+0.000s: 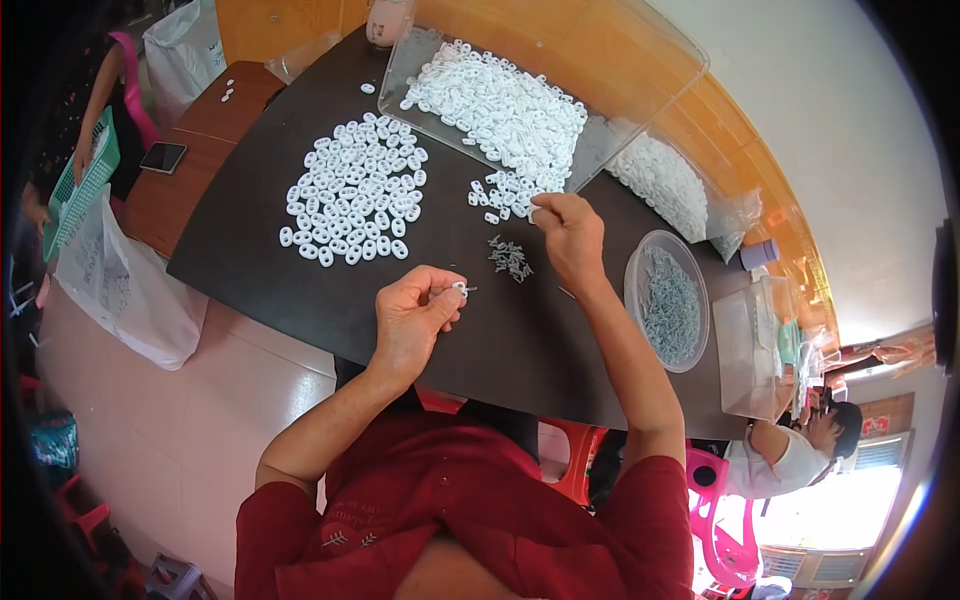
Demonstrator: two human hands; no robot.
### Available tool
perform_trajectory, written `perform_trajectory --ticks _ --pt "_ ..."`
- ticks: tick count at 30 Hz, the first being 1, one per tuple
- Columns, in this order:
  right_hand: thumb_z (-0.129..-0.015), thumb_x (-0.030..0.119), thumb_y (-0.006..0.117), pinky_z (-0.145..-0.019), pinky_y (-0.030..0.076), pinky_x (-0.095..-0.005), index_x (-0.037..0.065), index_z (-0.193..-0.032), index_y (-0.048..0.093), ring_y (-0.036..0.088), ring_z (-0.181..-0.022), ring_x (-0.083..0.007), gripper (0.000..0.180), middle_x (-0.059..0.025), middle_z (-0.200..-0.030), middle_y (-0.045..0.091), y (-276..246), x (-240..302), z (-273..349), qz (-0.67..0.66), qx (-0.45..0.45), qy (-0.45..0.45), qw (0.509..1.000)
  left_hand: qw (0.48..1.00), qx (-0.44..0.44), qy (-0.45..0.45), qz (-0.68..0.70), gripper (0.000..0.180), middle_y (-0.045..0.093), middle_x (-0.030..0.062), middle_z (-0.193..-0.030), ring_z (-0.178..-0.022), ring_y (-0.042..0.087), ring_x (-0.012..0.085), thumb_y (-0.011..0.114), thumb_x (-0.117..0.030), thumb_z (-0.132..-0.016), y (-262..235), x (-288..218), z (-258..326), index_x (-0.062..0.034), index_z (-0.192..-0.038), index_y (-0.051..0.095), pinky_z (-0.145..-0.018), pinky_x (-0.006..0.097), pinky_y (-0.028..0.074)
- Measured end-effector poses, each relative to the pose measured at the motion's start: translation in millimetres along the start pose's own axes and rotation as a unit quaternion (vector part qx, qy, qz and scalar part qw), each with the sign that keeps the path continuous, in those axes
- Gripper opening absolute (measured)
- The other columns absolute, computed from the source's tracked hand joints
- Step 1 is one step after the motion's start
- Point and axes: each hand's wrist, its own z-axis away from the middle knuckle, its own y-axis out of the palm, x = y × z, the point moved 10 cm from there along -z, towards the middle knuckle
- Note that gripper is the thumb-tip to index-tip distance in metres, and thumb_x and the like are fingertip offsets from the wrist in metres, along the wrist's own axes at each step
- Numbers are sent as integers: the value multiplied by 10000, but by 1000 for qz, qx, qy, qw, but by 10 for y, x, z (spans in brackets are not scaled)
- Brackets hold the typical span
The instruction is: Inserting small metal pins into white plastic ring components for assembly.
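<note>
The left hand [415, 315] is pinched shut on a small white clip [459, 289] with a screw tip sticking out of it toward the right; thumb and forefinger press on it while the other fingers curl under, which keeps the piece steady just above the table [260, 255]. The right hand [568, 235] reaches farther out, fingertips pressed together on another white clip at the near edge of the small loose cluster [497, 190] that has spilled from the clear tray [430, 60].

Taking the little heap of screws [511, 258] as the landmark: it lies between the two hands, close to both, probably so either can pick from it. Left of and beyond it sits a wide patch of clips [352, 190] laid flat in a single layer. Straight beyond it is the tilted tray, heaped with more clips. To its right stands a round clear bowl [667, 300] full of screws, and past that a clear box [748, 350]. A bag of white parts [665, 185] rests beyond the bowl.
</note>
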Motion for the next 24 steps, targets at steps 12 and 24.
perform_trajectory --ticks 12,24 --pt "-661 22 654 -617 421 -417 48 -707 576 509 -735 -306 95 -131 -736 522 332 210 -19 173 35 -148 973 1000 10 -8 -27 102 616 48 -772 -631 541 66 601 -40 -852 -8 -8 -17 26 -927 622 -550 194 441" --pt "-645 -1 673 -649 434 -385 55 -770 571 529 -754 -303 171 -96 -757 565 324 274 53 145 66 -150 976 1000 11 -7 -12 138 611 40 -781 -633 533 62 602 -54 -857 3 3 -9 22 -972 617 -554 190 438"
